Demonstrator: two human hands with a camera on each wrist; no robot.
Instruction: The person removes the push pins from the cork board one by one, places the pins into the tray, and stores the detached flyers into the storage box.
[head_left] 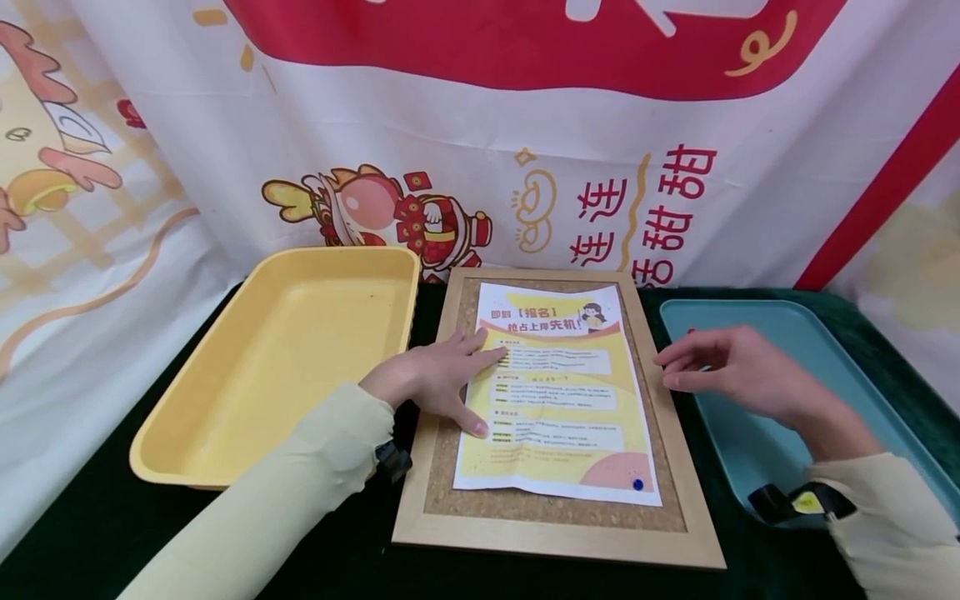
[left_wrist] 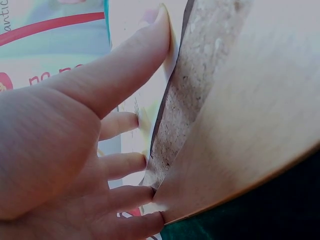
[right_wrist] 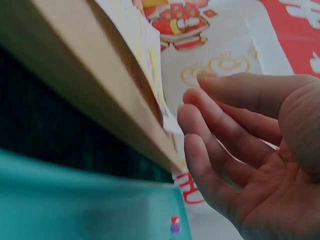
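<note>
Flyer (head_left: 558, 392) on corkboard (head_left: 555, 508), btwn 2 trays (head_left: 225, 433).

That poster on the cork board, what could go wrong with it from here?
Only one blue pin shows, at the bottom corner, so the poster could pivot or crease if the left hand lifts. The right hand hovers beside the wooden frame; a pin may be between its fingers, which could prick.

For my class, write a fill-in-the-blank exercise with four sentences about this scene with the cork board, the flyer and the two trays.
1. The left hand presses flat on the flyer, which lies on a framed ____ board.
2. The tray left of the board is ____.
3. A ____ pushpin sits at the flyer's lower right corner.
4. The right hand is above the ____ tray.

Missing words: cork; yellow; blue; teal
</note>
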